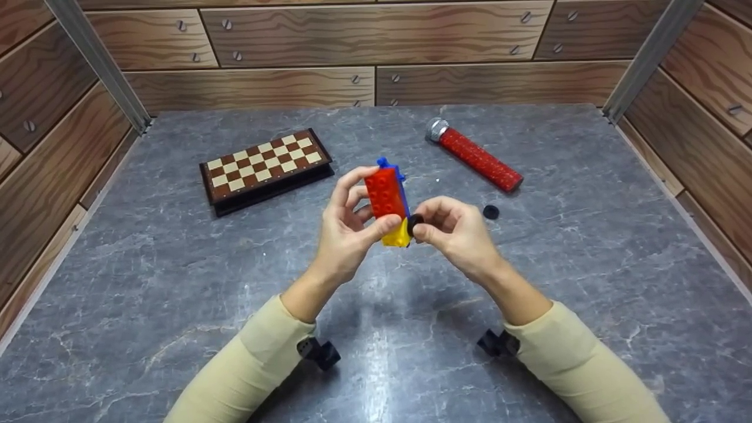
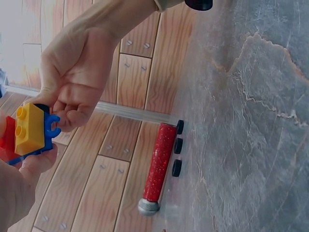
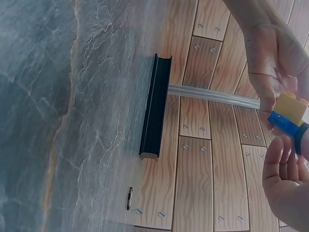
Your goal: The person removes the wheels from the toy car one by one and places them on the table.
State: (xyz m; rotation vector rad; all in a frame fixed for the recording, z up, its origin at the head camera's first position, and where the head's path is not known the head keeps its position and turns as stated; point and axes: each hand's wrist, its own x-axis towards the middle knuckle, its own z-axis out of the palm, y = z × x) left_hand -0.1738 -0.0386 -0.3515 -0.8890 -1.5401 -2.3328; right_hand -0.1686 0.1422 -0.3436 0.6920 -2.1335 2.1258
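Above the table, my left hand grips a toy vehicle of building blocks by its sides. It has a red studded brick, a yellow brick and a blue base with small hooks at its end. My right hand pinches a black wheel between thumb and fingers, against the side of the blue base by the yellow brick. Whether the wheel sits on an axle is hidden. On the table beyond the right hand lies a loose black wheel; the left wrist view shows several black wheels in a row.
A folded chessboard box lies at the back left of the grey marbled table. At the back right lies a glittery red microphone with a silver head. Wood-patterned walls enclose the table's back and sides.
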